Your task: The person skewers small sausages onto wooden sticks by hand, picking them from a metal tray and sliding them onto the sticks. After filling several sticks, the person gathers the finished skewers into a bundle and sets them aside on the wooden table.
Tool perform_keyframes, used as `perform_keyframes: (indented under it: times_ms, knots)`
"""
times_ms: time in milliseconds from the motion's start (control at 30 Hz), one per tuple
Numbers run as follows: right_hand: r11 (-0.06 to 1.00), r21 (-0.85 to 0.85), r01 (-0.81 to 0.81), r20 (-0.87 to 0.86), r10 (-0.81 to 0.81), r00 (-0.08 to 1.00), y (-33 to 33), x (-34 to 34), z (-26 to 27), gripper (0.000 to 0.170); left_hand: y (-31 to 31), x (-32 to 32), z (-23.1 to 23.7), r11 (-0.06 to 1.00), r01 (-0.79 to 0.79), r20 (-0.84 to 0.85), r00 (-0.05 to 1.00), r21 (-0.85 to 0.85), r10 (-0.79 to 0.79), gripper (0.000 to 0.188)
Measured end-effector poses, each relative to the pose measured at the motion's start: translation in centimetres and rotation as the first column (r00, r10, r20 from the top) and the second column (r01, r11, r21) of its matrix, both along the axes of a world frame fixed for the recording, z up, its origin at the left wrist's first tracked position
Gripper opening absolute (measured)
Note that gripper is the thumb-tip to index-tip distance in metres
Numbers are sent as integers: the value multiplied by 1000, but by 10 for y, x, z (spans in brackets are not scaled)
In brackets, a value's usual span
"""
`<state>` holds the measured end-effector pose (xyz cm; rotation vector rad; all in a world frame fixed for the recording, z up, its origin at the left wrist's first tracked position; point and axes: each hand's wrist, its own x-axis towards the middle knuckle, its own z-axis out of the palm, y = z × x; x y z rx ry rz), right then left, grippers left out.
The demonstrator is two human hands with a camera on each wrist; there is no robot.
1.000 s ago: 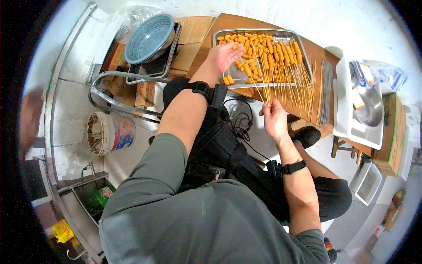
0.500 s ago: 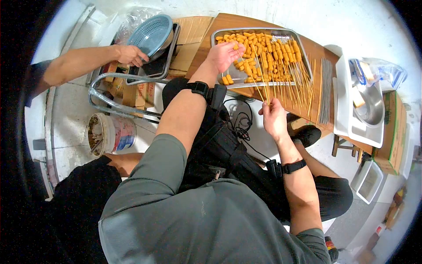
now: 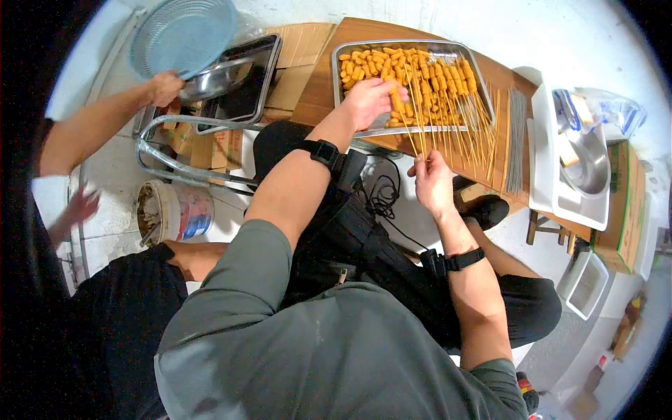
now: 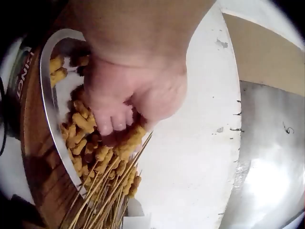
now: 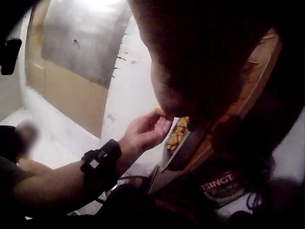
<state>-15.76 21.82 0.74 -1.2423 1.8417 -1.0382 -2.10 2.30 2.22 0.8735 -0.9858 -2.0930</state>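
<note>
Over the metal tray (image 3: 483,105), my left hand (image 3: 369,103) pinches an orange-yellow piece (image 3: 397,98) at the upper part of a skewer; the left wrist view shows that piece (image 4: 128,144) between thumb and fingers of the hand (image 4: 138,90). Below the tray's near edge, my right hand (image 3: 432,183) grips the lower ends of several thin skewers (image 3: 420,136). Loose pieces (image 3: 360,64) fill the tray's left part, and loaded skewers (image 3: 458,78) lie along its right. In the right wrist view my right fingers are hidden in shadow.
Bare sticks (image 3: 518,140) lie on the wooden table (image 3: 535,98) beside a white bin (image 3: 544,161) with a steel bowl. At the left, another person's hand (image 3: 166,87) is at a blue basket (image 3: 183,38) and steel bowl (image 3: 217,78). A bucket (image 3: 171,213) stands below.
My left hand has moved right and down to the held skewers. The other person has lifted the blue basket up and left, uncovering a steel bowl. My right hand keeps its grip.
</note>
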Motion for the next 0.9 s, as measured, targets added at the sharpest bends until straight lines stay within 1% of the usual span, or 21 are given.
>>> perform_keyframes:
  times_ms: [33, 100, 200, 233, 333, 367, 400, 433, 467, 500, 533, 567, 600, 633, 667, 700, 767, 800, 833, 900]
  knots:
    - [1000, 4, 1, 1, -1, 1000, 1, 0, -1, 19, 1, -1, -4, 1000, 1, 1, 1000, 4, -1, 24]
    - [997, 71, 3, 89, -9, 996, -2, 0, 1, 21, 2, -5, -7, 998, 60, -15, 998, 20, -60, 26]
    - [996, 90, 17, 116, -27, 993, -2, 0, 6, 22, 6, -10, -10, 998, 51, -7, 999, 21, -51, 26]
    - [996, 89, 20, 116, -30, 993, -2, -1, 6, 22, 5, -9, -10, 998, 54, -7, 999, 21, -54, 26]
    - [997, 43, 65, 4, -65, 998, -8, -11, 8, 22, -1, -7, -16, 996, 82, -8, 997, 21, -82, 27]
    - [996, 40, 80, -21, -80, 997, -11, -16, 10, 22, -3, -7, -19, 995, 75, 233, 971, -63, -58, 30]
    - [994, 1, 105, -26, -105, 994, -14, -22, 7, 22, -4, -6, -21, 986, 86, 458, 889, -145, -10, 33]
    - [992, 8, 124, -62, -123, 990, -17, -28, 16, 23, -3, -5, -19, 986, 84, 459, 888, -145, -8, 33]
    - [992, -18, 122, -153, -124, 980, -20, -35, 26, 24, -4, -6, -16, 879, 394, 786, 618, -269, -36, 37]
    - [992, -44, 119, -242, -126, 962, -24, -42, 32, 24, -4, -7, -15, 689, 688, 966, 248, -229, 74, 41]
    - [989, -22, 147, -250, -148, 957, -30, -49, 31, 23, 0, -9, -22, 595, 742, 951, 241, -309, 193, 43]
    - [984, 1, 177, -257, -170, 951, -35, -55, 30, 23, 1, -11, -28, 594, 744, 952, 237, -306, 192, 43]
    - [984, -57, 170, -303, -179, 936, -36, -59, 30, 24, 5, -14, -26, 535, 782, 946, 238, -321, 220, 43]
    - [983, -57, 173, -302, -182, 936, -37, -63, 27, 24, 7, -18, -24, 472, 816, 938, 242, -335, 247, 43]
    - [952, -257, 165, -387, -258, 885, -37, -67, 22, 26, -4, -23, -32, 438, 867, 970, 178, -235, 168, 44]
    - [887, -442, 129, -451, -345, 823, -36, -69, 24, 28, -5, -26, -32, 437, 868, 970, 180, -236, 167, 44]
    - [898, -422, 120, -475, -332, 815, -31, -72, 28, 29, -6, -29, -33, 437, 885, 982, 100, -162, 163, 44]
    - [947, -264, 184, -388, -279, 878, -27, -67, 38, 28, -5, -29, -29, 438, 884, 982, 100, -163, 162, 44]
    - [970, -92, 224, -286, -241, 927, -23, -62, 44, 27, -6, -28, -25, 438, 887, 987, 97, -145, 130, 48]
    - [971, -94, 218, -283, -236, 929, -16, -55, 45, 26, -8, -28, -23, 435, 891, 991, 95, -129, 98, 51]
